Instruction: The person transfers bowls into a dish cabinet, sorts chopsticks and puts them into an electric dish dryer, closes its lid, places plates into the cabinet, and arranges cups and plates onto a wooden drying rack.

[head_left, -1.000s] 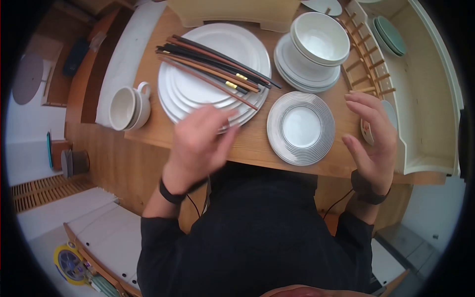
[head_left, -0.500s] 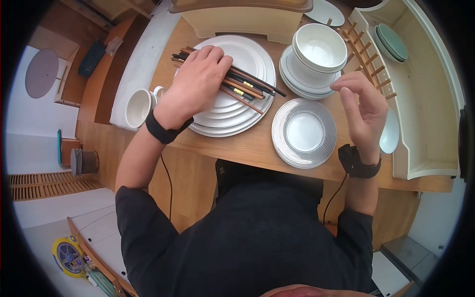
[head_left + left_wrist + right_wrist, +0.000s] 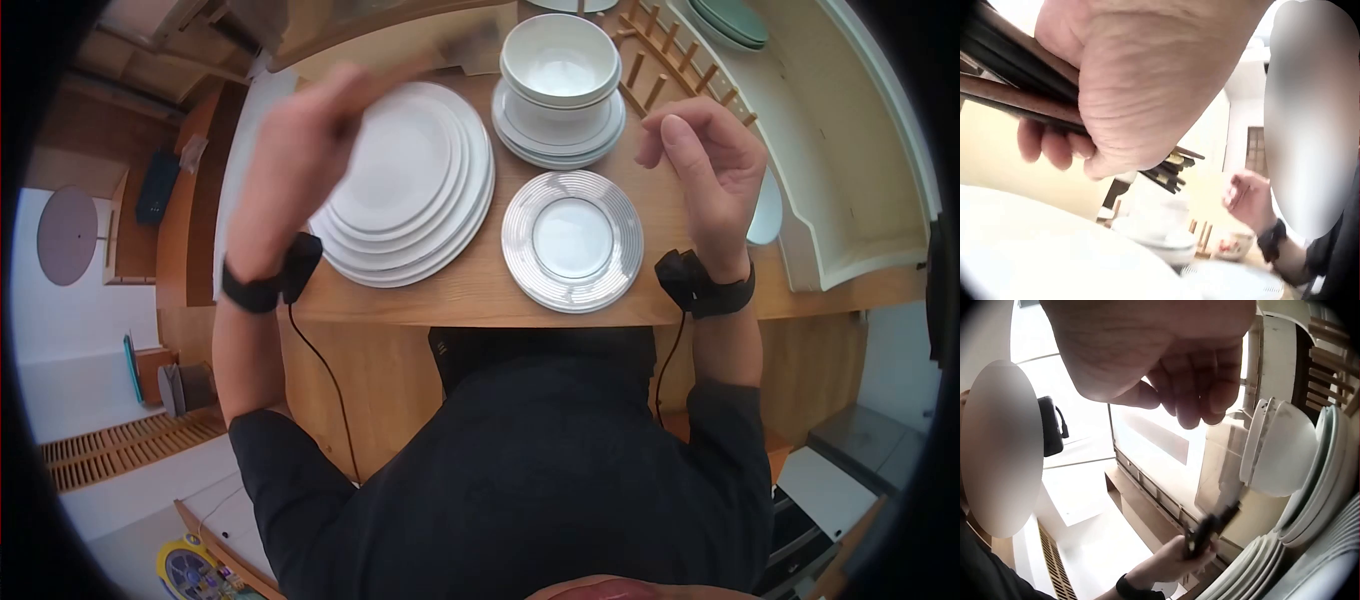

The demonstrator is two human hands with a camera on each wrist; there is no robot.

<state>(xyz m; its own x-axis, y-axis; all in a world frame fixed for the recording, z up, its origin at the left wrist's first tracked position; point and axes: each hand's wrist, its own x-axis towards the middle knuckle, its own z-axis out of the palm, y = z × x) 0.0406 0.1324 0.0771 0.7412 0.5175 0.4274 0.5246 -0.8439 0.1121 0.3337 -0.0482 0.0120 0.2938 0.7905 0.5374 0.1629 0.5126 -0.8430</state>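
Head view: my L hand point(image 3: 300, 150), motion-blurred, is up by the far L side of the lg. plate stack point(image 3: 390, 160), fingers curled closed round a bundle of chopsticks point(image 3: 430, 65). L wrist cam confirms: dark + brown sticks run thru my grip, tips out past the palm. Bundle is held clear of the plates, approx. level; exact ht. can't tell.

R hand point(image 3: 710, 170) is raised over the R part of the table point(image 3: 420, 312), fingers loosely bent, thumb near fingertips, nothing in hold.

Btwn hands: ringed plate point(image 3: 573, 240), just R of lg. stack. Behind it, white bowls point(image 3: 560, 60), nested, on sm. plates point(image 3: 560, 140). Wooden rack point(image 3: 690, 65) w/ upright pegs, R of bowls. Pale bowl point(image 3: 765, 215) partly hidden by R hand.
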